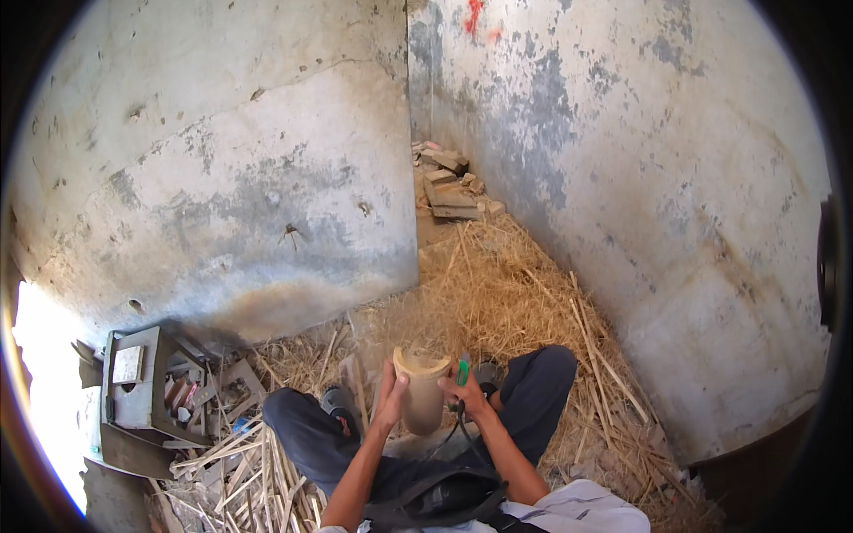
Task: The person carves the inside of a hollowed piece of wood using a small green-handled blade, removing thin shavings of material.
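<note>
Between my knees I hold a tan, trough-shaped piece (423, 401), rounded underneath, with a thick pale curved rim at its far end. Whether it is clay or wood I cannot tell. My left hand (391, 393) is closed around its left side, thumb near the rim. On the other side my right hand (464, 393) grips it too. A small green thing (462, 372) sticks up at the right hand's thumb; its kind is unclear. A black cord (459, 426) hangs from near that hand. Dusty haze hangs just beyond the rim.
Loose straw (498, 284) covers the floor ahead, with long dry stalks (275, 480) at the left. A broken wooden cabinet (138, 377) with debris stands at left. Rubble bricks (453, 191) lie in the far gap between two peeling walls (293, 186). My sandalled feet flank the piece.
</note>
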### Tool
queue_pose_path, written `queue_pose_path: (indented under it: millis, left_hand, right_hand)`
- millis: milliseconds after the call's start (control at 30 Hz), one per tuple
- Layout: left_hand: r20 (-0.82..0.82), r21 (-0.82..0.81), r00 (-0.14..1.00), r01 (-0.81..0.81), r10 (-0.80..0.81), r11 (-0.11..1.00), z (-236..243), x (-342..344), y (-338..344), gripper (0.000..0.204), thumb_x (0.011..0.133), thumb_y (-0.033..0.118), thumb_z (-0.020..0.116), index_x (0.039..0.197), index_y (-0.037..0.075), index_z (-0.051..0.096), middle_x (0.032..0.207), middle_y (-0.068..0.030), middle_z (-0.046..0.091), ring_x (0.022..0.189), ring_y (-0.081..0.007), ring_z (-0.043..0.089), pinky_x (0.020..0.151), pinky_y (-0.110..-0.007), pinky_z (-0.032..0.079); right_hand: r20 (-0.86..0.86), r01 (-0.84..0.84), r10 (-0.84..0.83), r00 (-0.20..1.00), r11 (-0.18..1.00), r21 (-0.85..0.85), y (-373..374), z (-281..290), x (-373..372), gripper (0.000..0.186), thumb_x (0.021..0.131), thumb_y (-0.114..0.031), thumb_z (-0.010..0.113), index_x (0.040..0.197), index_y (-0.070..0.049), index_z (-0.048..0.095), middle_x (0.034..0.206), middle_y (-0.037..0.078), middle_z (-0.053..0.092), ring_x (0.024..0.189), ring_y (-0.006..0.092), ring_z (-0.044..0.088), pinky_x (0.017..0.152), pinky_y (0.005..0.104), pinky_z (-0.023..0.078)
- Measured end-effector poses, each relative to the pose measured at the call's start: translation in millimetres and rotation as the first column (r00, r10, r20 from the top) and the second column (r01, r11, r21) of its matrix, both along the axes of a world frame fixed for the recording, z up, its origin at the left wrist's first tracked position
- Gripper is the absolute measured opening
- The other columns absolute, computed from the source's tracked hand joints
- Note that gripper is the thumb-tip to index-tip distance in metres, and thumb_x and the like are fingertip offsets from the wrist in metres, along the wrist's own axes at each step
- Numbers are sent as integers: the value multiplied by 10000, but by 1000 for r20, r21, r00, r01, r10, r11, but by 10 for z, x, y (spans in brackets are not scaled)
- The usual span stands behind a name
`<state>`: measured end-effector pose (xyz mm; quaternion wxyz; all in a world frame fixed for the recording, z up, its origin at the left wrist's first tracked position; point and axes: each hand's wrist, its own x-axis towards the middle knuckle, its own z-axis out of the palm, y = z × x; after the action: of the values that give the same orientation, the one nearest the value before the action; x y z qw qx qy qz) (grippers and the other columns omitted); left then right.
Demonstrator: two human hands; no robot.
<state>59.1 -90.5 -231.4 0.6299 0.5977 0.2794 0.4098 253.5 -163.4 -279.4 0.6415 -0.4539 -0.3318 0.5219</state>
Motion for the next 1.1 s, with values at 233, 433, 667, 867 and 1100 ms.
queue_pose_path:
  millis: [233, 433, 667, 867, 1100]
  left_hand:
    - [29, 123, 996, -88, 85, 989, 28, -23, 63, 814, 1013, 500, 648, 1562, -29, 362, 1544, -188, 475, 1461, -270, 423, 1230, -409, 297]
    - [11, 58, 996, -85, 85, 995, 762, -49, 92, 890, 777, 266, 956, 1455, -24, 456, 1378, -164, 631, 1288, -236, 611, 1113, -393, 481]
    - [93, 220, 945, -328, 315, 919, 1355, -28, -107, 724, 678, 181, 1022, 1204, -18, 565, 1147, -140, 740, 1052, -190, 720, 939, -351, 582]
    - [34, 325, 897, -426, 440, 844, 1608, -41, -241, 697, 622, 211, 1056, 1089, -13, 589, 1010, -125, 770, 954, -164, 737, 849, -325, 602]
    - [78, 333, 902, -425, 424, 842, 1579, -71, -290, 712, 605, 228, 1067, 1085, -18, 602, 1025, -132, 777, 953, -154, 736, 847, -328, 605]
  right_hand:
    - [85, -187, 189, 978, 982, -36, 170, 750, 116, 360, 954, -235, 776, 1215, -58, 603, 748, -41, 499, 520, 44, 412, 483, 241, 309]
    - [42, -217, 216, 975, 976, 6, 174, 1340, 14, 385, 970, -273, 776, 1227, -27, 627, 766, -54, 536, 554, 32, 419, 517, 239, 340]
    - [206, 135, -215, 955, 930, 342, 8, 1735, -60, 472, 1063, -477, 578, 1226, -35, 610, 800, -14, 578, 640, 91, 513, 570, 272, 388]
    - [763, -58, -339, 551, 896, 440, -329, 2309, -244, 420, 1052, -425, 602, 1033, -12, 671, 746, 99, 600, 611, 211, 603, 576, 334, 462]
    - [809, -52, -363, 463, 900, 433, -354, 2321, -259, 344, 1002, -361, 686, 1028, -18, 701, 830, 143, 687, 692, 338, 701, 607, 389, 529]
